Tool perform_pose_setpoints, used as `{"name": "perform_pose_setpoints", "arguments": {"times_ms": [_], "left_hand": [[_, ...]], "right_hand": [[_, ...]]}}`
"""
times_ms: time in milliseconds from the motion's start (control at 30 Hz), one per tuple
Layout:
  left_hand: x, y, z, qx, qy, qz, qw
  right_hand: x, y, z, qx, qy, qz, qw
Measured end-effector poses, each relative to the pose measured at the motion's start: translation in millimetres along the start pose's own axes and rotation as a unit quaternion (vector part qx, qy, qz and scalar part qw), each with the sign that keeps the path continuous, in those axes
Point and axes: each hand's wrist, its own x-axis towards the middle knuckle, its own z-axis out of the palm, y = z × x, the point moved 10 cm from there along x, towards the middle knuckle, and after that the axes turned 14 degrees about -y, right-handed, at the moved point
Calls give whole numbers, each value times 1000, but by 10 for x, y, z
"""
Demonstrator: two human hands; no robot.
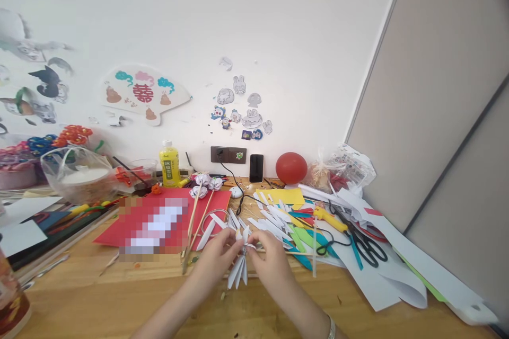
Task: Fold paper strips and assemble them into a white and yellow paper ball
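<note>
Both my hands meet over the wooden table (119,296) near its front middle. My left hand (217,257) and my right hand (270,257) pinch a bundle of folded white paper strips (239,267) between them; the strips fan out above and below my fingers. Both hands are closed on this bundle. More loose white, green, blue and yellow paper strips (278,222) lie just behind my right hand. Two thin wooden sticks (194,222) topped with white paper flowers lie to the left of my left hand.
Black scissors (366,246), a yellow glue gun (330,219), white paper sheets (389,275) lie right. Red paper (115,230), a glass bowl (75,175), a yellow bottle (169,163) stand left. A phone (256,168) and a red balloon (291,168) rest against the wall.
</note>
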Motion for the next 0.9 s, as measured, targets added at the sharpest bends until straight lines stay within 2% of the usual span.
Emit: {"name": "perform_pose_setpoints", "arguments": {"times_ms": [167,400,500,667,800,900], "left_hand": [[-46,159,-13,68,22,56,996],[-64,143,79,117,1,30,993],[-64,155,97,131,-3,14,991],[-83,158,84,131,8,-10,991],[-97,131,72,115,20,-18,993],[-94,135,37,82,40,1,996]], "right_hand": [[-13,-155,35,-58,-23,-60,996],[24,27,95,-17,-60,5,998],[31,35,109,-27,-70,6,997],[-24,-108,75,-106,-16,-38,993],[-114,-297,78,-196,45,-97,975],[-139,-361,83,-199,54,-130,970]]}}
